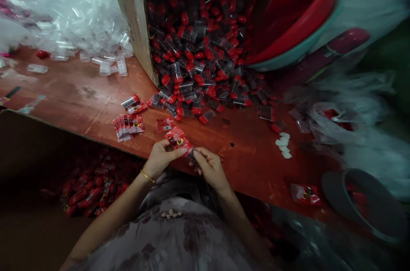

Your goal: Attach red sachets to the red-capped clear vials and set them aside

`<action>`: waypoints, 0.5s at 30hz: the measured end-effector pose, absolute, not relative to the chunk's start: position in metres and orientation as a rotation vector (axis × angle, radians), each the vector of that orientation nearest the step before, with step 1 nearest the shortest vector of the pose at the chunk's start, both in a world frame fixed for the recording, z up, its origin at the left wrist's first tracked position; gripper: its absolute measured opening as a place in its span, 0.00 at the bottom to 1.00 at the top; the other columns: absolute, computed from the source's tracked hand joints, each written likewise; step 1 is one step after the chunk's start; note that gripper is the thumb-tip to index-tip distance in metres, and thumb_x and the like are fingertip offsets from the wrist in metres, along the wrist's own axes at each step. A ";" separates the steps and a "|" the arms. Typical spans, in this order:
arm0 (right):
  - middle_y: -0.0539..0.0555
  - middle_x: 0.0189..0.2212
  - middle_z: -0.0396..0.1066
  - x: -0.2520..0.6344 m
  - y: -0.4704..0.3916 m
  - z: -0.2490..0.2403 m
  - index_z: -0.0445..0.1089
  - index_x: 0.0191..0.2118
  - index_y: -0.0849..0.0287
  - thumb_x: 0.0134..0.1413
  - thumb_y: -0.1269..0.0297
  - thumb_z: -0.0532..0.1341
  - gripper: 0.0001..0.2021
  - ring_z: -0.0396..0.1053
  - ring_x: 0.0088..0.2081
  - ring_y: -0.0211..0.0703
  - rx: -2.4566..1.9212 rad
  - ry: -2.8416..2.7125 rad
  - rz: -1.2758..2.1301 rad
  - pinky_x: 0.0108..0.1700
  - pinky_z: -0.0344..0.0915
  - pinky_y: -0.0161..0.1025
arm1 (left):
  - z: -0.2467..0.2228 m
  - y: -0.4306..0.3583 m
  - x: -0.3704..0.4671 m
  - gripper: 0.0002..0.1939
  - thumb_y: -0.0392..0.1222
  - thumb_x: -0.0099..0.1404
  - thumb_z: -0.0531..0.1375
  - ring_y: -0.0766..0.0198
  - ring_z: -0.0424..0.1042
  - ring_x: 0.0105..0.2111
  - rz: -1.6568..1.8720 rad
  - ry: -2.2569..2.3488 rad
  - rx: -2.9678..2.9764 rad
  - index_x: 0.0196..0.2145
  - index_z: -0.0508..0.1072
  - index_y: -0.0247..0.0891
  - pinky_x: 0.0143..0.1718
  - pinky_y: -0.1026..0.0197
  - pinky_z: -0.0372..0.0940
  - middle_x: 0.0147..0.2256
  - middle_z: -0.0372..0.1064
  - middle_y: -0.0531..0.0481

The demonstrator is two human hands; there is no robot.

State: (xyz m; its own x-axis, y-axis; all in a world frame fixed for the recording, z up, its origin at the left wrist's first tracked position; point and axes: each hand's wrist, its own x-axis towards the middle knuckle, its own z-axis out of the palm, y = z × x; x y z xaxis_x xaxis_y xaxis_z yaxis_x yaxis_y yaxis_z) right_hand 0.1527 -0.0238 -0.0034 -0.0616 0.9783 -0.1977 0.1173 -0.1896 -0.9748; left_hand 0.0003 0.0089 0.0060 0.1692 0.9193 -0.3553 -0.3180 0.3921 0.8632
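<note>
My left hand (162,156) pinches a red printed packet (179,139) between thumb and fingers, above the front edge of the table. At the packet's lower right end, my right hand (209,165) has its fingers closed on a dark, clear-walled tube (192,157), largely covered by the fingers. Behind my left hand lies a small red printed card (165,124). To its left is a fanned stack of red packets (128,125), with a capped tube (130,101) resting on another packet just behind it.
Red-capped tubes (198,78) spill from a cardboard box (137,19). Clear plastic cups (121,66) pile up at the back left. A red basin (301,10), white pieces (283,145) and a grey visor (365,202) are on the right. Filled packets (92,192) lie below the table (250,155).
</note>
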 end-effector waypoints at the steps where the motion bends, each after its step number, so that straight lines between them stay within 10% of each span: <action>1: 0.48 0.19 0.68 0.151 -0.024 -0.005 0.69 0.35 0.60 0.55 0.52 0.53 0.16 0.56 0.14 0.30 -1.404 -1.264 1.313 0.17 0.55 0.29 | 0.005 0.008 0.002 0.16 0.41 0.40 0.71 0.64 0.72 0.28 1.011 1.043 0.695 0.29 0.77 0.33 0.37 0.61 0.66 0.29 0.76 0.49; 7: 0.53 0.29 0.72 0.139 -0.026 -0.011 0.69 0.37 0.58 0.59 0.59 0.52 0.11 0.70 0.30 0.39 -1.473 -1.549 0.815 0.33 0.65 0.35 | 0.004 0.007 0.007 0.19 0.38 0.36 0.72 0.66 0.72 0.28 1.109 1.047 0.571 0.29 0.76 0.33 0.37 0.62 0.66 0.28 0.76 0.50; 15: 0.45 0.19 0.62 0.134 -0.024 -0.019 0.63 0.31 0.57 0.61 0.55 0.47 0.15 0.57 0.17 0.32 -1.359 -1.347 1.181 0.20 0.56 0.30 | -0.004 0.007 0.010 0.17 0.44 0.40 0.71 0.67 0.70 0.24 1.046 1.090 0.587 0.27 0.75 0.32 0.31 0.63 0.65 0.26 0.75 0.49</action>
